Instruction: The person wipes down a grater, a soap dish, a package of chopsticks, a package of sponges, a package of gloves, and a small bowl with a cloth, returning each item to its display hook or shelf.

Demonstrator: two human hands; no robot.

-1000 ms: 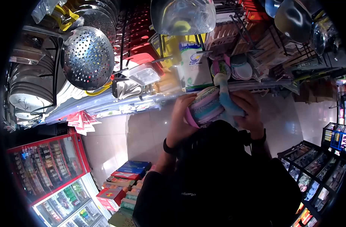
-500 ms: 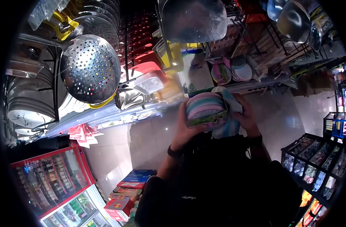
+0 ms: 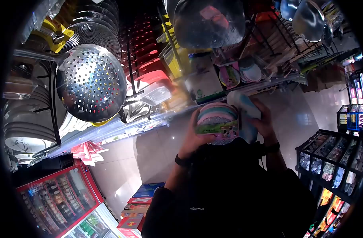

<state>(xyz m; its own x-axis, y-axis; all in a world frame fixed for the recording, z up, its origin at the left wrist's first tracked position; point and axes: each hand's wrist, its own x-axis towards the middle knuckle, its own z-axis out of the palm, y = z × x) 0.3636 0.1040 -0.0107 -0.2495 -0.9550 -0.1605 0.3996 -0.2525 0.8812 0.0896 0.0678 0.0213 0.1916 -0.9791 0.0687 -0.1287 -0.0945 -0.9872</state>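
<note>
Held in front of my chest, a pack of round scrub sponges [image 3: 217, 115] in pink, white and teal stripes wears a green and pink printed sleeve. My left hand [image 3: 194, 138] is closed around its left side, thumb across the front. Pale blue and white rounded sponges [image 3: 241, 104], partly hidden, are in the grip of my right hand [image 3: 263, 121], just beside the pack. Similar round packs [image 3: 229, 76] lie on the shelf beyond my hands.
A large perforated skimmer [image 3: 92, 81] juts out at the left, with bowls [image 3: 28, 135] below it. A metal pan-like utensil [image 3: 209, 23] hangs overhead. The shelf edge [image 3: 165, 115] runs in front of me. Boxes [image 3: 133, 220], a red-framed cooler [image 3: 62, 194] and a black rack [image 3: 332, 158] surround me.
My right hand and its sponges have shifted slightly away from the striped pack, widening the gap. The pack has tipped so its printed sleeve shows more. The view has shifted slightly.
</note>
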